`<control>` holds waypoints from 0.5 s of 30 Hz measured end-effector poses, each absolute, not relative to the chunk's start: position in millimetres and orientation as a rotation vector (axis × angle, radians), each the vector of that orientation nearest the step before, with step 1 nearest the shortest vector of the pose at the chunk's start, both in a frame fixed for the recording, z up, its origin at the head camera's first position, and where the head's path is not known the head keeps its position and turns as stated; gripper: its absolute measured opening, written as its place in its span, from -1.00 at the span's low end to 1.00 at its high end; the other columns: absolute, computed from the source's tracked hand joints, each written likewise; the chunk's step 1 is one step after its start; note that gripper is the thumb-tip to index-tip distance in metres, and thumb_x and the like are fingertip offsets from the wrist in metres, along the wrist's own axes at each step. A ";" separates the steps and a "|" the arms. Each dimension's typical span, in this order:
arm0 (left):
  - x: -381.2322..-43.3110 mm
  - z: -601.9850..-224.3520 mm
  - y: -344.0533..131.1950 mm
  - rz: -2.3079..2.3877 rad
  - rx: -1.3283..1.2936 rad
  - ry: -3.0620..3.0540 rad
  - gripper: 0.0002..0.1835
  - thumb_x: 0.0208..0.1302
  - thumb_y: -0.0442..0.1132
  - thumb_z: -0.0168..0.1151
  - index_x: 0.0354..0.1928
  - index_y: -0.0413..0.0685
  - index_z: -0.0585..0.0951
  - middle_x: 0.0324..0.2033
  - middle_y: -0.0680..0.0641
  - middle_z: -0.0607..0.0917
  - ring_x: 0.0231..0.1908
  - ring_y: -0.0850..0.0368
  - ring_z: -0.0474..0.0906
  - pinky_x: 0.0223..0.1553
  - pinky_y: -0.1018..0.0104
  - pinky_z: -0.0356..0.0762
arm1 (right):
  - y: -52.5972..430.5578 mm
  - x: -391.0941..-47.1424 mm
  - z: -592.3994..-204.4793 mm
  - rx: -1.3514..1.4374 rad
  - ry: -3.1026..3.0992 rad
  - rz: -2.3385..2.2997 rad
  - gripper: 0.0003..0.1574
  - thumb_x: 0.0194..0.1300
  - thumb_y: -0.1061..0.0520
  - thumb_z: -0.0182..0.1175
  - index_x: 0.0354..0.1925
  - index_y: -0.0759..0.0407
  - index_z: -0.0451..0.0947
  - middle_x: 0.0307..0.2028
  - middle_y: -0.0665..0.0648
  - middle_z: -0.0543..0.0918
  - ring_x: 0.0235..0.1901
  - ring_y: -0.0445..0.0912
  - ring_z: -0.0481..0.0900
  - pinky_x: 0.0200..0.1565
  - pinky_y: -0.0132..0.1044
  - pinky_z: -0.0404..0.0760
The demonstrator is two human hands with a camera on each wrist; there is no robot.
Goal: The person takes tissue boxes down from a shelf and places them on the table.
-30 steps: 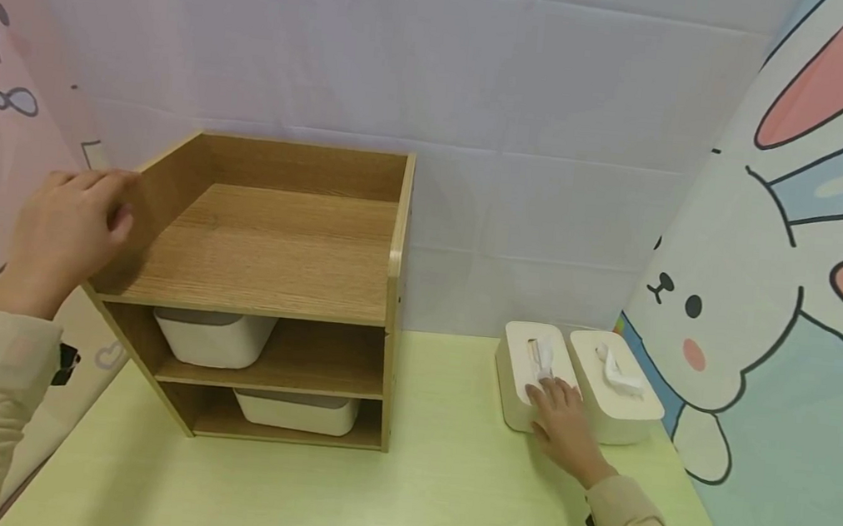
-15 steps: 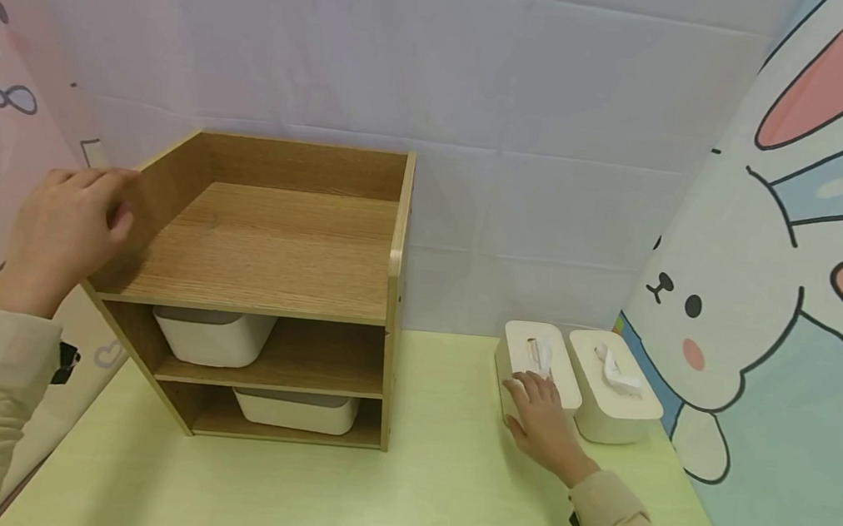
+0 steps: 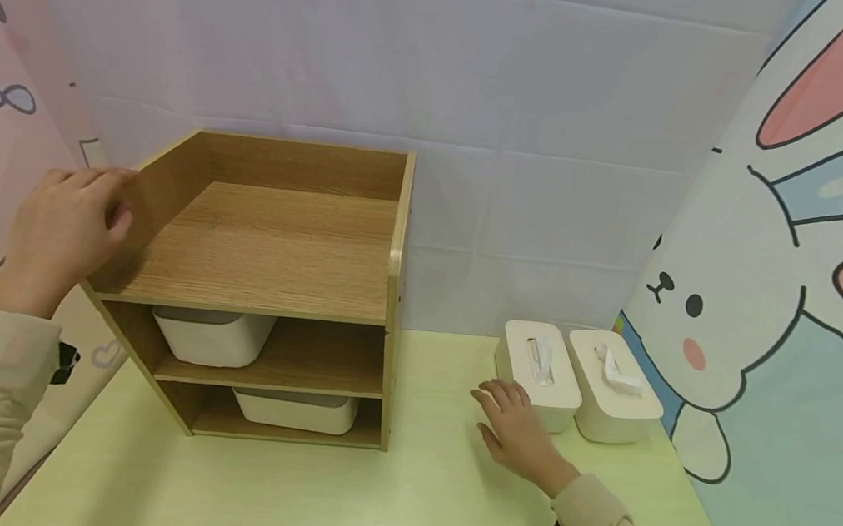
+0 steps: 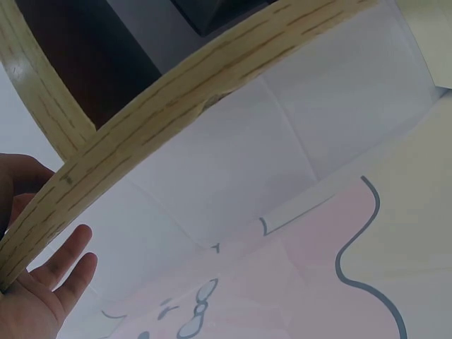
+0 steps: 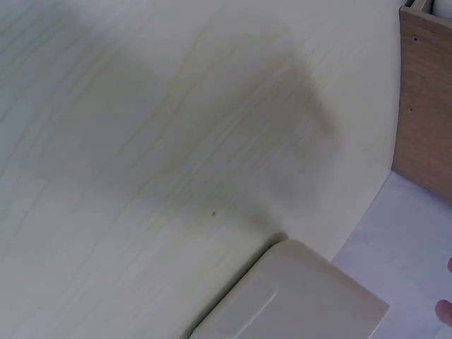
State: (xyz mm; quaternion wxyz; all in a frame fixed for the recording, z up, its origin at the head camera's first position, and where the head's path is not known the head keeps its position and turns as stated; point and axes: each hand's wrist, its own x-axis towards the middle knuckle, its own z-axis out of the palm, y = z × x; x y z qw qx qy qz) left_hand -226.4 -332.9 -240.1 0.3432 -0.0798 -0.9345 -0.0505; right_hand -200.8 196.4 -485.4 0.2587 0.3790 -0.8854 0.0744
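Observation:
My left hand [image 3: 63,232] holds the left side panel of a small wooden shelf [image 3: 271,266] at its upper edge. In the left wrist view, fingers [image 4: 74,272] stick out on one side of the wooden edge, and part of the hand shows on the other. My right hand [image 3: 519,434], fingers spread and loosely bent, hovers over the table with nothing in it. It is just in front and to the left of a white tissue box [image 3: 559,392]. Beside that stands a second tissue box [image 3: 630,407], a white tissue poking from its lid slot.
A white bin [image 3: 215,341] sits at the left of the shelf's middle tier, and another white bin [image 3: 299,413] on the lowest tier. The pale table [image 3: 341,498] runs back to a white cloth wall [image 3: 519,180]. A rabbit-print wall [image 3: 747,325] borders the right side.
My right hand has moved left and toward me, off the lid of the left tissue box to the space beside it. The left hand stays on the shelf's panel.

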 end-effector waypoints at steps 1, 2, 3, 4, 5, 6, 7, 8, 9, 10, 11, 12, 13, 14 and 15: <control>-226.4 -240.2 -333.0 -0.131 -0.210 -2.425 -0.61 0.11 -0.38 0.01 0.03 -0.28 0.46 -0.05 -0.43 0.52 -0.09 -0.40 0.31 0.00 -0.19 0.25 | 193.5 -199.6 -483.9 1.046 -2.394 0.200 -0.44 0.01 0.14 0.22 0.03 0.25 0.41 -0.04 0.23 0.49 0.02 0.17 0.41 0.05 0.13 0.40; -226.4 -240.3 -333.0 -0.132 -0.211 -2.422 -0.61 0.10 -0.37 0.01 0.03 -0.28 0.46 -0.05 -0.43 0.52 -0.09 -0.40 0.31 -0.01 -0.19 0.25 | 190.4 -198.3 -482.4 1.067 -2.383 0.196 -0.45 0.04 0.13 0.19 0.04 0.26 0.41 -0.03 0.24 0.49 0.02 0.18 0.42 0.05 0.13 0.40; -226.3 -240.4 -333.1 -0.132 -0.212 -2.420 -0.61 0.10 -0.37 0.01 0.03 -0.28 0.46 -0.05 -0.43 0.53 -0.09 -0.40 0.32 -0.01 -0.19 0.25 | 187.0 -196.7 -480.7 1.083 -2.376 0.185 -0.46 0.05 0.12 0.17 0.04 0.26 0.41 -0.03 0.23 0.49 0.03 0.17 0.42 0.06 0.12 0.40; -226.0 -240.4 -333.1 -0.132 -0.212 -2.419 -0.61 0.10 -0.37 0.01 0.03 -0.28 0.46 -0.05 -0.43 0.53 -0.09 -0.40 0.32 -0.01 -0.19 0.25 | 183.5 -194.9 -479.2 1.098 -2.369 0.175 -0.46 0.06 0.12 0.16 0.05 0.25 0.41 -0.03 0.22 0.50 0.03 0.16 0.42 0.06 0.12 0.41; -225.8 -240.4 -333.0 -0.134 -0.213 -2.415 -0.61 0.10 -0.37 0.01 0.02 -0.28 0.47 -0.06 -0.43 0.53 -0.10 -0.40 0.32 -0.02 -0.20 0.25 | 179.9 -192.9 -477.8 1.112 -2.366 0.162 -0.46 0.07 0.11 0.16 0.05 0.24 0.40 -0.02 0.21 0.49 0.04 0.15 0.42 0.07 0.12 0.41; -225.6 -240.4 -333.0 -0.134 -0.214 -2.414 -0.61 0.09 -0.37 0.01 0.02 -0.28 0.47 -0.06 -0.42 0.53 -0.10 -0.40 0.32 -0.02 -0.20 0.26 | 176.3 -190.8 -476.7 1.125 -2.363 0.150 -0.44 0.06 0.11 0.17 0.06 0.23 0.40 -0.02 0.20 0.49 0.05 0.14 0.42 0.08 0.12 0.40; -225.3 -240.3 -332.8 -0.136 -0.214 -2.412 -0.61 0.09 -0.37 0.01 0.01 -0.27 0.47 -0.06 -0.42 0.53 -0.11 -0.40 0.32 -0.02 -0.20 0.26 | 172.6 -188.6 -475.7 1.137 -2.361 0.143 -0.42 0.04 0.11 0.19 0.07 0.22 0.39 -0.01 0.19 0.49 0.05 0.13 0.42 0.08 0.12 0.40; -225.1 -240.1 -332.7 -0.138 -0.215 -2.409 -0.61 0.09 -0.37 0.01 0.01 -0.27 0.47 -0.06 -0.42 0.54 -0.11 -0.40 0.32 -0.03 -0.20 0.26 | 168.8 -186.2 -474.7 1.150 -2.358 0.135 -0.40 0.02 0.11 0.21 0.07 0.21 0.39 0.00 0.18 0.48 0.06 0.12 0.41 0.09 0.12 0.40; -224.9 -239.9 -332.5 -0.142 -0.213 -2.410 -0.61 0.09 -0.37 0.01 0.01 -0.27 0.47 -0.06 -0.42 0.54 -0.11 -0.40 0.32 -0.03 -0.20 0.26 | 165.0 -184.0 -474.0 1.164 -2.358 0.132 -0.39 0.00 0.12 0.23 0.07 0.19 0.38 0.01 0.17 0.48 0.07 0.11 0.41 0.10 0.11 0.40; -224.8 -239.7 -332.3 -0.146 -0.212 -2.410 -0.61 0.08 -0.37 0.00 0.01 -0.27 0.48 -0.06 -0.42 0.54 -0.11 -0.40 0.32 -0.03 -0.20 0.26 | 161.3 -181.6 -473.4 1.183 -2.357 0.138 -0.37 -0.02 0.13 0.24 0.08 0.19 0.38 0.01 0.17 0.48 0.08 0.11 0.41 0.11 0.11 0.40; -224.6 -239.5 -332.2 -0.148 -0.210 -2.411 -0.61 0.08 -0.37 0.00 0.01 -0.27 0.48 -0.06 -0.41 0.54 -0.11 -0.40 0.32 -0.03 -0.20 0.26 | 157.3 -179.3 -472.5 1.200 -2.359 0.141 -0.37 -0.03 0.14 0.25 0.08 0.17 0.37 0.02 0.17 0.47 0.08 0.10 0.40 0.12 0.10 0.39; -224.6 -239.3 -332.1 -0.149 -0.207 -2.414 -0.61 0.08 -0.37 0.00 0.01 -0.26 0.48 -0.06 -0.41 0.54 -0.11 -0.40 0.31 -0.03 -0.20 0.26 | 153.6 -177.1 -472.1 1.215 -2.357 0.145 -0.37 -0.02 0.14 0.25 0.08 0.16 0.37 0.03 0.16 0.47 0.09 0.09 0.40 0.13 0.09 0.38; -224.7 -239.0 -332.1 -0.150 -0.205 -2.417 -0.61 0.09 -0.37 0.00 0.01 -0.26 0.48 -0.06 -0.41 0.53 -0.11 -0.40 0.31 -0.03 -0.20 0.26 | 149.8 -175.0 -471.6 1.233 -2.353 0.151 -0.38 -0.02 0.14 0.24 0.08 0.15 0.37 0.03 0.15 0.47 0.09 0.09 0.40 0.13 0.09 0.38; -224.7 -238.9 -332.1 -0.151 -0.203 -2.418 -0.61 0.09 -0.37 0.00 0.01 -0.26 0.48 -0.06 -0.41 0.53 -0.11 -0.40 0.31 -0.03 -0.20 0.26 | 145.9 -172.9 -471.0 1.255 -2.343 0.156 -0.38 -0.01 0.14 0.24 0.08 0.15 0.37 0.04 0.15 0.47 0.10 0.09 0.40 0.13 0.09 0.38; -224.7 -238.8 -332.2 -0.153 -0.200 -2.422 -0.61 0.09 -0.36 0.00 0.01 -0.26 0.48 -0.06 -0.41 0.53 -0.11 -0.40 0.31 -0.04 -0.20 0.25 | 142.2 -171.0 -470.8 1.271 -2.335 0.155 -0.38 -0.01 0.14 0.24 0.08 0.14 0.37 0.04 0.14 0.47 0.10 0.09 0.40 0.14 0.08 0.39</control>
